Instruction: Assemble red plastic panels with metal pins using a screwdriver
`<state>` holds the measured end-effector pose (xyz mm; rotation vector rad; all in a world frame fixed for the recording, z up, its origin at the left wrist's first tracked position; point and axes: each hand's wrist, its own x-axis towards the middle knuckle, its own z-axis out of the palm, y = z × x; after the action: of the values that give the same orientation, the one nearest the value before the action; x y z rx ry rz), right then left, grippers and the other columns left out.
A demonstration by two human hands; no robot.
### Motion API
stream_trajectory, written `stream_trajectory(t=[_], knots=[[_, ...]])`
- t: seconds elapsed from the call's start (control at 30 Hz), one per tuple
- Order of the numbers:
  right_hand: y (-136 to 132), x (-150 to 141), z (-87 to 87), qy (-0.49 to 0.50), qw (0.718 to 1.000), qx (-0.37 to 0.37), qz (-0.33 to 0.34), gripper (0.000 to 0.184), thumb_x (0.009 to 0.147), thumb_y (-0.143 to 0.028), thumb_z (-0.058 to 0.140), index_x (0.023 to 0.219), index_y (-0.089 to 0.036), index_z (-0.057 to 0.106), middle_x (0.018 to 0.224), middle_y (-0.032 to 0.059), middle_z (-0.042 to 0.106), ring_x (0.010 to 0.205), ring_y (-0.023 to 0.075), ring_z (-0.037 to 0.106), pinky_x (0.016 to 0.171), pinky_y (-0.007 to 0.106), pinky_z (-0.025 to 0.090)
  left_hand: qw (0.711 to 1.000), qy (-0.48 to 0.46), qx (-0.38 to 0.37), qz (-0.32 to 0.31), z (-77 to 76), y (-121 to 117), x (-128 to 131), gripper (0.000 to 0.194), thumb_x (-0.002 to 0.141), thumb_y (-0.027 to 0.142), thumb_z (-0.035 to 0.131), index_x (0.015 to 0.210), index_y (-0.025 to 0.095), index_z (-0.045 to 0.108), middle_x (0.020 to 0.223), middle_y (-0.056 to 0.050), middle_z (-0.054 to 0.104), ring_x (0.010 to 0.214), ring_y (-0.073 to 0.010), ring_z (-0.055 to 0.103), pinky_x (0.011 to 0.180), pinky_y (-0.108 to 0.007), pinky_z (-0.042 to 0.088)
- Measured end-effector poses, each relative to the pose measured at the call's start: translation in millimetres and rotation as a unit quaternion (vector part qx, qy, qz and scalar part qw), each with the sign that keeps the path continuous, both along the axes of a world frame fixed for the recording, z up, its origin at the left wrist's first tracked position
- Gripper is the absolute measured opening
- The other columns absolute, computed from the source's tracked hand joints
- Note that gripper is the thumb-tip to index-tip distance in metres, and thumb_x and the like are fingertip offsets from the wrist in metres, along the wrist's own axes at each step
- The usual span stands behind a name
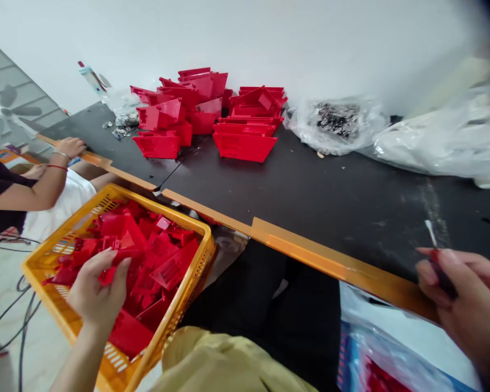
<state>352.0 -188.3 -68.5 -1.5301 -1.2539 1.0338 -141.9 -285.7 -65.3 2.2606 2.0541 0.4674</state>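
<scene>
My left hand reaches over a yellow plastic basket heaped with red plastic parts. Thumb and fingers pinch the edge of one red plastic part at the top of the heap. At the right, above the table edge, my right hand is closed around the dark red handle of a screwdriver, its metal shaft pointing up and away. Red plastic housings stand stacked in two groups on the black table.
Clear bags hold small dark metal pieces and pale items along the wall. A co-worker's arm rests at the far-left table edge. Orange trim lines the table. Cables lie on the floor; a fan stands behind.
</scene>
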Motion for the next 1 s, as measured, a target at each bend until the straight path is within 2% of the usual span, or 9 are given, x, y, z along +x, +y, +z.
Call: stream_trajectory(t=[0.1, 0.2, 0.4, 0.5, 0.6, 0.7, 0.83, 0.9, 1.0], knots=[[-6, -21, 10.4, 0.052, 0.993, 0.027, -0.099, 0.019, 0.077, -0.050, 0.072, 0.073, -0.033, 0.064, 0.063, 0.0024, 0.040, 0.054, 0.0140, 0.035, 0.051, 0.037, 0.021, 0.991, 0.053, -0.005, 0.125, -18.6, 9, -36, 0.028, 0.094, 0.043, 0.044, 0.103, 0.026, 0.065, 0.090, -0.006, 0.074, 0.095, -0.0283, 0.068, 0.085, -0.043, 0.051], [-8, -33, 15.8, 0.060, 0.992, -0.006, -0.112, 0.020, 0.076, -0.050, 0.074, 0.076, -0.032, 0.066, 0.064, 0.0022, 0.039, 0.054, 0.0132, 0.034, 0.050, 0.036, 0.022, 0.973, 0.092, -0.007, 0.211, -36.3, 28, -59, 0.035, 0.095, 0.043, 0.037, 0.107, 0.022, 0.062, 0.098, -0.010, 0.072, 0.104, -0.0315, 0.064, 0.091, -0.043, 0.047], [-1, -17, 3.2, 0.109, 0.980, -0.045, -0.162, 0.033, 0.071, -0.050, 0.078, 0.083, -0.022, 0.065, 0.066, 0.0015, 0.047, 0.054, 0.0112, 0.038, 0.045, 0.028, 0.027, 0.974, 0.114, -0.046, 0.193, -61.3, 73, -63, 0.041, 0.097, 0.036, 0.029, 0.116, 0.015, 0.058, 0.116, -0.017, 0.067, 0.117, -0.0310, 0.058, 0.106, -0.044, 0.035], [0, -13, -2.6, 0.108, 0.981, -0.044, -0.157, 0.029, 0.073, -0.048, 0.077, 0.082, -0.022, 0.067, 0.064, 0.0013, 0.049, 0.055, 0.0112, 0.040, 0.046, 0.026, 0.031, 0.971, 0.125, -0.062, 0.195, -60.9, 93, -54, 0.044, 0.093, 0.034, 0.030, 0.116, 0.011, 0.060, 0.124, -0.027, 0.061, 0.126, -0.0429, 0.049, 0.103, -0.061, 0.031], [2, -12, -9.6, 0.090, 0.986, 0.013, -0.141, 0.027, 0.073, -0.047, 0.077, 0.080, -0.022, 0.068, 0.061, 0.0003, 0.047, 0.055, 0.0123, 0.041, 0.046, 0.025, 0.033, 0.970, 0.121, -0.098, 0.185, -46.2, 111, -34, 0.045, 0.087, 0.045, 0.042, 0.097, 0.009, 0.067, 0.106, -0.032, 0.066, 0.109, -0.0535, 0.058, 0.088, -0.070, 0.037], [3, -11, -15.6, 0.022, 0.992, 0.064, -0.110, 0.033, 0.077, -0.052, 0.070, 0.078, -0.020, 0.066, 0.058, -0.0006, 0.046, 0.056, 0.0135, 0.043, 0.048, 0.025, 0.036, 0.984, 0.079, -0.121, 0.100, -12.4, 129, 6, 0.042, 0.090, 0.049, 0.040, 0.099, 0.020, 0.068, 0.108, -0.017, 0.071, 0.104, -0.0382, 0.066, 0.090, -0.051, 0.047], [2, -13, -14.7, -0.067, 0.988, 0.095, -0.098, 0.032, 0.084, -0.050, 0.064, 0.076, -0.020, 0.064, 0.058, -0.0015, 0.049, 0.059, 0.0135, 0.048, 0.059, 0.027, 0.042, 0.957, -0.044, -0.248, -0.142, 44.4, 155, 76, 0.044, 0.095, 0.055, 0.037, 0.087, 0.025, 0.069, 0.088, 0.000, 0.073, 0.088, -0.0232, 0.069, 0.079, -0.029, 0.050], [1, -14, -14.1, -0.086, 0.986, 0.101, -0.104, 0.032, 0.084, -0.051, 0.063, 0.076, -0.020, 0.064, 0.058, -0.0019, 0.050, 0.058, 0.0129, 0.048, 0.058, 0.025, 0.040, 0.969, 0.020, -0.195, -0.147, 61.9, 179, 101, 0.052, 0.095, 0.058, 0.034, 0.074, 0.024, 0.066, 0.068, 0.001, 0.067, 0.068, -0.0209, 0.066, 0.063, -0.028, 0.048], [2, -13, -18.7, -0.106, 0.985, 0.094, -0.102, 0.036, 0.084, -0.055, 0.060, 0.076, -0.020, 0.065, 0.059, -0.0013, 0.054, 0.058, 0.0132, 0.050, 0.058, 0.024, 0.042, 0.985, 0.073, 0.026, -0.155, 63.1, 234, 124, 0.037, 0.095, 0.051, 0.043, 0.096, 0.025, 0.069, 0.095, -0.002, 0.073, 0.089, -0.0210, 0.068, 0.079, -0.029, 0.051]])
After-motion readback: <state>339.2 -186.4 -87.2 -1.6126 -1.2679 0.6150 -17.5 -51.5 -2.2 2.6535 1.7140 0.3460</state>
